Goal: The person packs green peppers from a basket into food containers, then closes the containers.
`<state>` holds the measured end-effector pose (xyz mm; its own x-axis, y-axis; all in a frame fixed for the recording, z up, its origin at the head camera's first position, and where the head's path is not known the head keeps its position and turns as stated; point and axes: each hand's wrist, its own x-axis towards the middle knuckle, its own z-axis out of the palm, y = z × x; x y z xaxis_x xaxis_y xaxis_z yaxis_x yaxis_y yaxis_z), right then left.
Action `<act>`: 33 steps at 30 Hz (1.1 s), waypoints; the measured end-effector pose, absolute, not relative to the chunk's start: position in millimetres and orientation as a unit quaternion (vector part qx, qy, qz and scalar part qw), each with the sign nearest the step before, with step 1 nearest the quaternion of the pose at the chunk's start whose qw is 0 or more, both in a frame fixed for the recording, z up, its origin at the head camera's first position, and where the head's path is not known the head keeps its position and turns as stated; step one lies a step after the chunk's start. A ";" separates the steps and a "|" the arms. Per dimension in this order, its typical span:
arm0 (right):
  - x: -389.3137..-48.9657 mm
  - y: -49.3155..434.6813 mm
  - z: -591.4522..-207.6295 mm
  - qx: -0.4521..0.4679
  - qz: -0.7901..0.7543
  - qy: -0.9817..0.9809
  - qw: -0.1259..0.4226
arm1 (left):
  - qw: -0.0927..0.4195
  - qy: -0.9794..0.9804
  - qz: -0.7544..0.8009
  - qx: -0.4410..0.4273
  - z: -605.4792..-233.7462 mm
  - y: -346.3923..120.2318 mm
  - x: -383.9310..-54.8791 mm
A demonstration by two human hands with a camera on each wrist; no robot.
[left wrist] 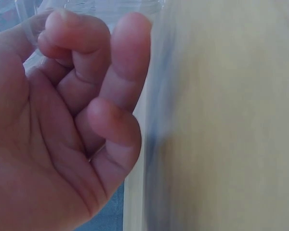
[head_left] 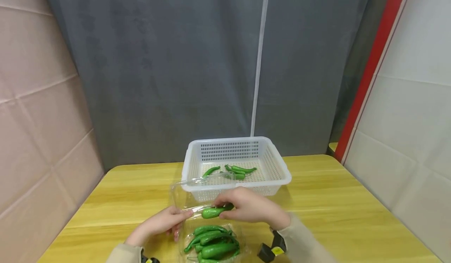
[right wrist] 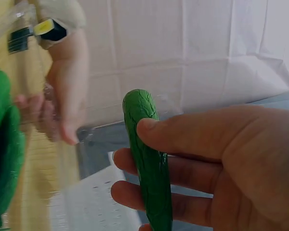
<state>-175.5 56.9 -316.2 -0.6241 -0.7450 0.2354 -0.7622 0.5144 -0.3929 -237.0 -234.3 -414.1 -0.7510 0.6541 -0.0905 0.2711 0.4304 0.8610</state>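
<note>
A green pepper [head_left: 211, 212] is pinched in my right hand [head_left: 251, 206], over the middle of a clear plastic box. The right wrist view shows this pepper [right wrist: 149, 159] with the thumb on one side and the fingers behind it. My left hand [head_left: 163, 222] grips the left edge of the box near its raised clear lid [head_left: 179, 195]. Several green peppers [head_left: 215, 239] lie piled in the near half of the box. In the left wrist view the left hand [left wrist: 72, 115] has bent fingers, and its hold on the plastic is mostly hidden.
Behind the box stands a white perforated basket [head_left: 278, 171] with several green peppers [head_left: 243, 170] on its floor. The lid overlaps the basket's front left in the head view. The yellow wooden table [head_left: 327, 204] ends at a grey curtain [head_left: 169, 79].
</note>
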 end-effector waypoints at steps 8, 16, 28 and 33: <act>-190.2 44.6 -343.3 0.446 0.201 -0.872 -0.001 | 0.220 0.809 0.461 0.290 -412.5 -233.9 -235.2; -195.4 38.6 -357.5 0.443 0.179 -0.878 -0.035 | 0.218 0.809 0.461 0.294 -412.1 -233.9 -235.6; -196.9 35.0 -367.0 0.474 0.133 -0.869 -0.037 | 0.224 0.807 0.460 0.296 -409.5 -232.9 -236.0; -196.1 32.8 -368.8 0.474 0.130 -0.871 -0.033 | 0.226 0.805 0.461 0.296 -409.6 -233.4 -236.6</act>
<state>-196.1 32.8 -368.8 -0.5492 -0.8332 0.0646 -0.8158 0.5178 -0.2575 -236.6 -233.4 -409.6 -0.7227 0.6853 -0.0902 0.2690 0.3992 0.8765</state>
